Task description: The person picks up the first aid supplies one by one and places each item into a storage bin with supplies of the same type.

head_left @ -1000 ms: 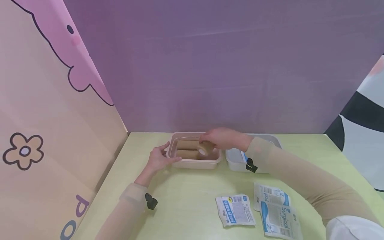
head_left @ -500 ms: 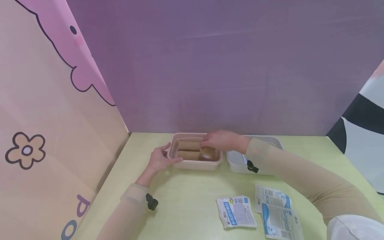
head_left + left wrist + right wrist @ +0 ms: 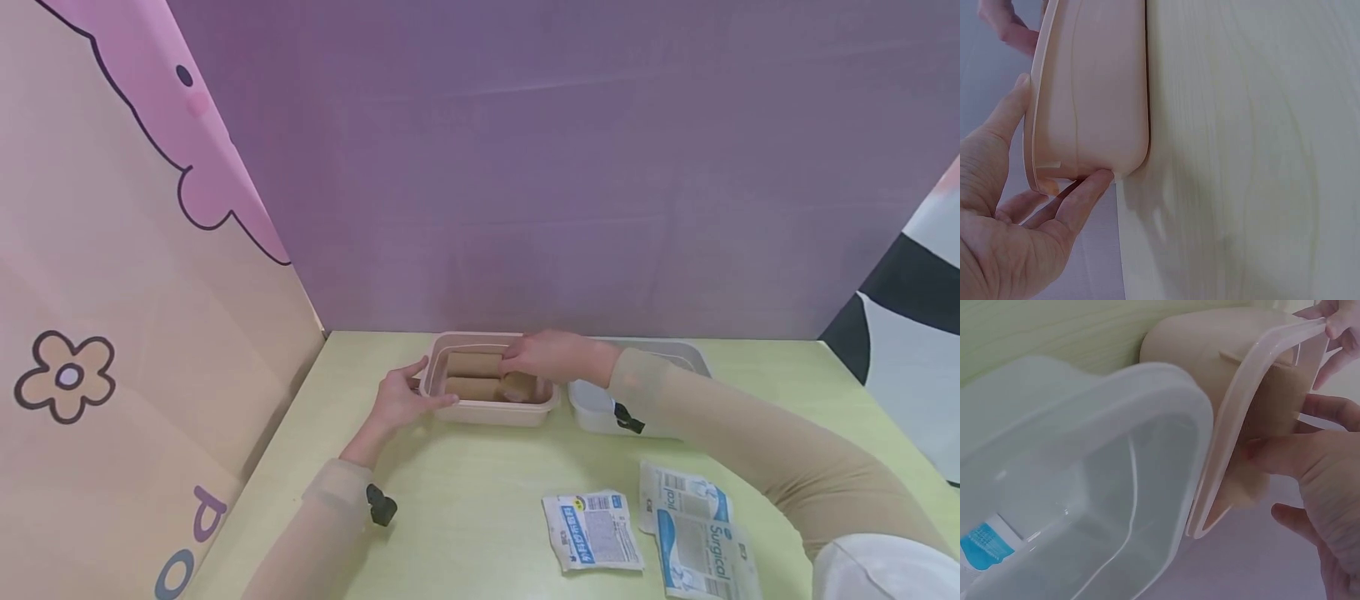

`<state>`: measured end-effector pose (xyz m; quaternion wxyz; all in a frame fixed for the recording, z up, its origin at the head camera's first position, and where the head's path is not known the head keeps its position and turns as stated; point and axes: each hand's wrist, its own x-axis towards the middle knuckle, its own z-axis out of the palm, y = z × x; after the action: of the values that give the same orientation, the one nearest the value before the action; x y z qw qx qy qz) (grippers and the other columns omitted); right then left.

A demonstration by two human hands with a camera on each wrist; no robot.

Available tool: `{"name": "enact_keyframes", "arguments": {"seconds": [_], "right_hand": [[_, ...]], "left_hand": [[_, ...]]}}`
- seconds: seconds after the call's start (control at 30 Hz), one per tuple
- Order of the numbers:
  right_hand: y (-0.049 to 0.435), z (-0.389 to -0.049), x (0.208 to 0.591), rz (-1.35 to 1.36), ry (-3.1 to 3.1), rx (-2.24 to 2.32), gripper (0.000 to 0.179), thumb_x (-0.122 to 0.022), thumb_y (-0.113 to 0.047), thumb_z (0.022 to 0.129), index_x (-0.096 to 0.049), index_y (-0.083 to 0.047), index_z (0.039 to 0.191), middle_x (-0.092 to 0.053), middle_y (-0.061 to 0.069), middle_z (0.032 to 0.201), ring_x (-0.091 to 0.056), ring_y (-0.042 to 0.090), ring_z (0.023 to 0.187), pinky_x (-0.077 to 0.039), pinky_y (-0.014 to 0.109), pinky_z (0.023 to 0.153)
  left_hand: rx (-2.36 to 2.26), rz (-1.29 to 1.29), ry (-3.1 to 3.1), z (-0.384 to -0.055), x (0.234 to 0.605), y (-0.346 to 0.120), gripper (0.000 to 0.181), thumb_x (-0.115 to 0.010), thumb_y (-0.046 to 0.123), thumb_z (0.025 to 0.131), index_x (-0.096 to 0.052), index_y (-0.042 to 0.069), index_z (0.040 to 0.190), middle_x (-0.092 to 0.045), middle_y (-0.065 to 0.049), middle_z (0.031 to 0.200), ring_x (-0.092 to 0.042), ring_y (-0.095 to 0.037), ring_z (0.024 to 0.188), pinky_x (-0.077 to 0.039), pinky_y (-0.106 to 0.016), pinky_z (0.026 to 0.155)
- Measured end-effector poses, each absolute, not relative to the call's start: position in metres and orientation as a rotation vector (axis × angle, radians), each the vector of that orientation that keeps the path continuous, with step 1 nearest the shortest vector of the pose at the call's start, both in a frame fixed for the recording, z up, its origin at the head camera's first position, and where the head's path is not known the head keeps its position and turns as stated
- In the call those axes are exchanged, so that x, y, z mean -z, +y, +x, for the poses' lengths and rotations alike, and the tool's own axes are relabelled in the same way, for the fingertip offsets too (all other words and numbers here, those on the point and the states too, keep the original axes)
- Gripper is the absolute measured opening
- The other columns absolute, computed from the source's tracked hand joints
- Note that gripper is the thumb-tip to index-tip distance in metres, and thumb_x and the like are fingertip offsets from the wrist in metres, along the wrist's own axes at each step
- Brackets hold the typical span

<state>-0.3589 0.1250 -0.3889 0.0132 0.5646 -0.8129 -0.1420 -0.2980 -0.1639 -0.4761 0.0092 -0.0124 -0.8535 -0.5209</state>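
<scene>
My left hand holds the left end of a pink plastic box, thumb on the rim and fingers at the corner. Inside lie two tan bandage rolls side by side, and another tan roll sits at the box's right end. My right hand reaches over the right rim and touches that end roll with extended fingers. In the right wrist view, one finger rests against the tan roll while another finger stands apart from it. Part of the roll is hidden behind the fingers.
A white plastic box stands right of the pink one, partly under my right forearm; a blue-and-white packet lies inside it. Nearer on the table are a flat packet and two overlapping Surgical packets. A purple wall rises behind.
The right hand has lowered the tan roll into the right end of the pink box, and its fingers have moved deeper over it. The left hand stays on the box.
</scene>
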Motion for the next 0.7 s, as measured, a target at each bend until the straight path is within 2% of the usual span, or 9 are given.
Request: {"name": "enact_keyframes", "arguments": {"seconds": [0.13, 0.3, 0.37, 0.57, 0.7], "right_hand": [[0.126, -0.358, 0.386, 1.718, -2.59, 0.363, 0.052, -0.068, 0.013, 0.094, -0.069, -0.018, 0.136, -0.072, 0.006, 0.138, -0.071, 0.027, 0.124, -0.061, 0.042, 0.099], [0.128, -0.356, 0.375, 1.669, -2.65, 0.192, 0.057, -0.067, 0.014, 0.092, -0.068, -0.019, 0.139, -0.071, 0.005, 0.137, -0.072, 0.026, 0.117, -0.063, 0.037, 0.088], [0.13, -0.355, 0.371, 1.663, -2.654, 0.135, 0.057, -0.068, 0.013, 0.092, -0.068, -0.017, 0.14, -0.072, 0.005, 0.136, -0.072, 0.025, 0.118, -0.063, 0.036, 0.088], [0.14, -0.354, 0.366, 1.626, -2.644, 0.033, 0.048, -0.073, -0.001, 0.096, -0.066, -0.014, 0.141, -0.07, 0.006, 0.14, -0.067, 0.028, 0.13, -0.059, 0.044, 0.104], [0.15, -0.351, 0.364, 1.52, -2.728, -0.138, 0.049, -0.077, -0.009, 0.097, -0.064, -0.011, 0.144, -0.067, 0.01, 0.146, -0.063, 0.033, 0.135, -0.055, 0.05, 0.11]], "left_hand": [[1.656, -0.051, -2.656, -0.297, 0.475, -0.164, 0.101, -0.098, 0.029, 0.077, -0.046, 0.005, 0.16, -0.077, -0.026, 0.119, -0.077, -0.026, 0.101, -0.061, -0.029, 0.074], [1.658, -0.056, -2.651, -0.297, 0.473, -0.164, 0.1, -0.098, 0.029, 0.077, -0.046, 0.005, 0.16, -0.077, -0.026, 0.119, -0.077, -0.026, 0.098, -0.061, -0.029, 0.073], [1.649, -0.062, -2.654, -0.297, 0.473, -0.163, 0.1, -0.098, 0.03, 0.077, -0.047, 0.004, 0.16, -0.077, -0.026, 0.119, -0.077, -0.025, 0.098, -0.06, -0.028, 0.072], [1.628, -0.068, -2.664, -0.298, 0.473, -0.163, 0.1, -0.097, 0.03, 0.077, -0.047, 0.004, 0.159, -0.077, -0.027, 0.119, -0.077, -0.024, 0.097, -0.06, -0.027, 0.071], [1.64, -0.062, -2.662, -0.298, 0.473, -0.163, 0.1, -0.098, 0.029, 0.077, -0.047, 0.005, 0.16, -0.076, -0.028, 0.122, -0.078, -0.028, 0.102, -0.061, -0.029, 0.073]]}}
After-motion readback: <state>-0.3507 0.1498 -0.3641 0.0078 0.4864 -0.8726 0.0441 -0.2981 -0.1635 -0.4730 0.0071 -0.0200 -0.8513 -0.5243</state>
